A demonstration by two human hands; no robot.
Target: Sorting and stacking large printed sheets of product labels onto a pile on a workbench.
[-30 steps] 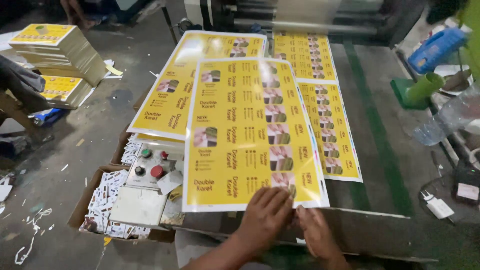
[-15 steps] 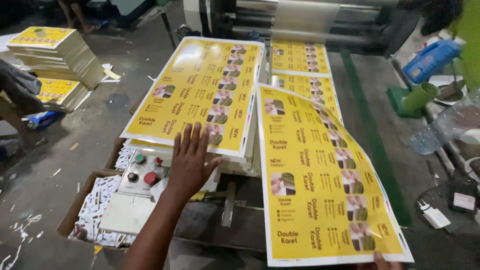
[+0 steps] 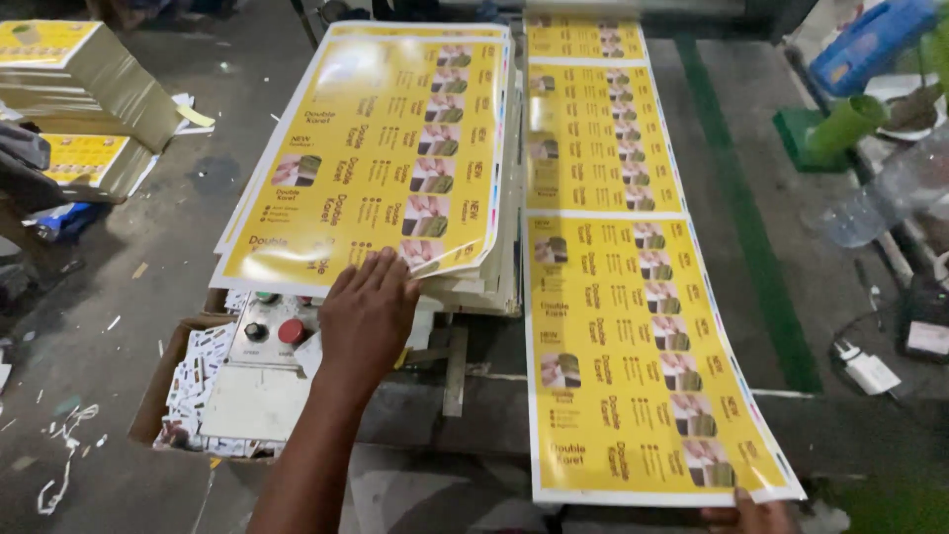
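My left hand (image 3: 368, 314) rests flat, fingers spread, on the near edge of a stack of yellow printed sheets (image 3: 381, 148) at the left of the machine bed. My right hand (image 3: 749, 516) shows only partly at the bottom edge, pinching the near edge of a long yellow printed sheet (image 3: 633, 366) that runs away from me along the bed towards the rollers at the top. This sheet lies to the right of the stack, and its near end overhangs the bed.
A grey control box (image 3: 259, 341) with red and dark buttons sits below the stack, over a cardboard box (image 3: 163, 381) of small printed cards. More yellow stacks (image 3: 79, 69) stand far left. A green cup (image 3: 845, 124), a blue case and a plastic bottle (image 3: 890, 193) lie right.
A second ago both hands held one sheet's near edge. That sheet now lies on the left stack under my left hand. My right hand has drawn the long strip further towards me.
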